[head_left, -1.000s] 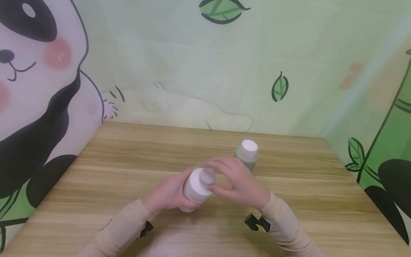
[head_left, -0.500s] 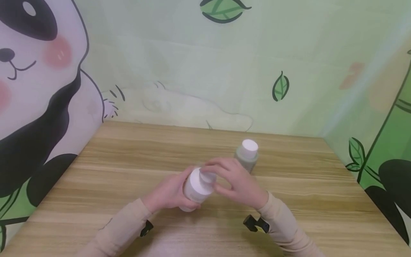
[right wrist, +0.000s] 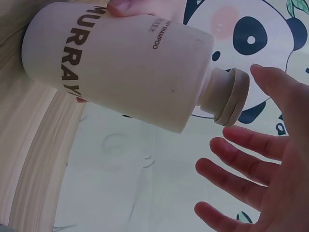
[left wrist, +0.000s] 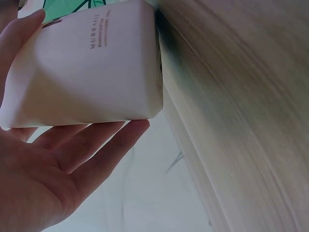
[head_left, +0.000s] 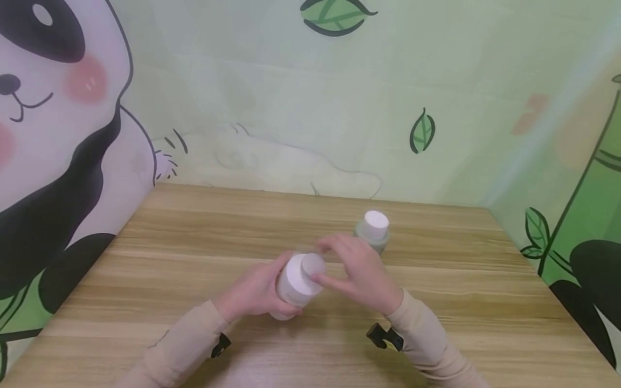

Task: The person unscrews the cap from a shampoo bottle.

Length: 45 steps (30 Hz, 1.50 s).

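A white shampoo bottle (head_left: 294,285), with brown MURRAY lettering in the right wrist view, leans to the right just over the table. My left hand (head_left: 257,288) grips its body, thumb on the near side and fingers on the far side. In the left wrist view the fingers (left wrist: 104,152) lie along the bottle's lower side. Its round white cap (right wrist: 231,96) is on the neck. My right hand (head_left: 363,272) is at the cap, thumb and fingers spread around it; the right wrist view shows gaps between them and the cap.
Behind my right hand stands a second bottle (head_left: 372,234), grey-green with a white cap. Both stand over a wood-grain table (head_left: 218,231). A backdrop (head_left: 242,81) with panda and leaf drawings rises at the table's back edge.
Half a second ago my right fingers lay over the cap; now they have lifted off and spread apart, showing its top. The left hand and shampoo bottle stay nearly in place.
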Tool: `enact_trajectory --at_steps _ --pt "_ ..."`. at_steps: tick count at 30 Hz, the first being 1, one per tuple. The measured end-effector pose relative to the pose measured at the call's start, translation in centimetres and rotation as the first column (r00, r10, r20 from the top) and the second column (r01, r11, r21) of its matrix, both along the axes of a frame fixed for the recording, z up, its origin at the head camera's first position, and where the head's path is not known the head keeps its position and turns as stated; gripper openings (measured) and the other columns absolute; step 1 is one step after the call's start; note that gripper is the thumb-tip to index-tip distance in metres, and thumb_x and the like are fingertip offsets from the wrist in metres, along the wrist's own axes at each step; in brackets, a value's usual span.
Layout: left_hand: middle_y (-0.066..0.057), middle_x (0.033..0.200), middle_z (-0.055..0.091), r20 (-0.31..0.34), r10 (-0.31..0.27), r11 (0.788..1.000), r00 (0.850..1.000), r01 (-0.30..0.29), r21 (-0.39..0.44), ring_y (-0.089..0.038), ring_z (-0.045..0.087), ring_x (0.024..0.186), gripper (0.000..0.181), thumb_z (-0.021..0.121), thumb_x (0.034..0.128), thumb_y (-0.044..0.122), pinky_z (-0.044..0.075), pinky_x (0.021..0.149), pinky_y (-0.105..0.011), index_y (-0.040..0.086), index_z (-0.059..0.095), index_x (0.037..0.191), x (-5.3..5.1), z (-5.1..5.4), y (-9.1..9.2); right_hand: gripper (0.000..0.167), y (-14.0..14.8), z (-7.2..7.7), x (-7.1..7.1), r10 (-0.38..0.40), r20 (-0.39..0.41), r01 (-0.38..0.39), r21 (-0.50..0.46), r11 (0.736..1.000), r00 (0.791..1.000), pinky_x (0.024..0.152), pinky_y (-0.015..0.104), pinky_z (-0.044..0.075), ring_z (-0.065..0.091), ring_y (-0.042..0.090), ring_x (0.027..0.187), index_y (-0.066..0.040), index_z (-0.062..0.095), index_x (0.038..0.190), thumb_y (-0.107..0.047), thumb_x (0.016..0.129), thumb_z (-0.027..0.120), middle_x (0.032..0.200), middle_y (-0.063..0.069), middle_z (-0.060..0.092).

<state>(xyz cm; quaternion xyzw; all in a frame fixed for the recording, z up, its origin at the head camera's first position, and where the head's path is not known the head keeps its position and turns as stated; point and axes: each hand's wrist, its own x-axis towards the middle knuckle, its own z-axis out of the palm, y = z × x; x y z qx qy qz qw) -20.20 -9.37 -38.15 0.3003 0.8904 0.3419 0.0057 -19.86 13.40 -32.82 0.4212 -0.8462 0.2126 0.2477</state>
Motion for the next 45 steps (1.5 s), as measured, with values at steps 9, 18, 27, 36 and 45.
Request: enact_trajectory --at_steps 9,18,27,36,45 --pt "-0.003 0.108 0.068 0.007 0.008 1.0 1.0 -0.008 -0.001 -0.016 0.065 0.091 0.089 0.089 0.0601 0.036 0.052 0.077 -0.033 0.02 0.043 0.135 0.08 0.09 -0.07 0.036 0.09 0.07 -0.08 0.091 0.018 -0.091 0.011 0.996 0.996 0.091 0.034 0.052 0.064 0.017 0.102 -0.011 0.065 0.115 -0.03 0.084 0.071 0.109 0.003 0.068" --pt "-0.001 0.108 0.068 0.008 0.009 1.0 1.0 -0.008 -0.007 -0.015 0.064 0.091 0.088 0.089 0.0601 0.036 0.052 0.076 -0.033 0.02 0.044 0.134 0.1 0.07 -0.11 0.057 0.27 0.19 0.18 0.128 0.123 -0.137 0.063 0.989 0.984 0.106 0.041 0.044 0.054 0.023 0.126 -0.009 0.053 0.135 -0.032 0.085 0.07 0.135 0.007 0.059" --pt "-0.003 0.107 0.069 -0.028 -0.009 1.0 1.0 0.009 -0.023 -0.016 0.065 0.089 0.088 0.088 0.0604 0.035 0.053 0.075 -0.031 0.019 0.044 0.134 0.11 0.07 0.05 0.042 -0.08 -0.05 -0.02 0.11 0.094 -0.11 -0.01 0.994 0.989 0.093 0.029 0.051 0.062 0.013 0.103 -0.009 0.062 0.115 -0.041 0.088 0.067 0.11 0.001 0.065" --pt "-0.005 0.107 0.069 -0.003 0.006 1.0 1.0 -0.006 -0.026 -0.017 0.065 0.09 0.09 0.088 0.0603 0.035 0.052 0.075 -0.032 0.019 0.042 0.136 0.16 0.22 0.04 0.041 0.38 0.13 -0.23 0.252 -0.036 -0.25 0.052 0.967 0.967 0.092 0.038 0.05 0.062 0.022 0.109 -0.012 0.064 0.12 -0.013 0.079 0.07 0.119 0.01 0.066" --pt "-0.004 0.107 0.069 -0.043 -0.005 0.999 0.999 0.003 -0.037 -0.017 0.065 0.09 0.087 0.088 0.0605 0.035 0.052 0.075 -0.031 0.018 0.044 0.133 0.18 0.1 0.14 0.054 -0.15 0.23 0.55 0.081 -0.014 -0.081 0.026 0.996 0.997 0.093 0.029 0.051 0.063 0.016 0.106 -0.01 0.061 0.124 -0.044 0.084 0.071 0.114 0.003 0.066"
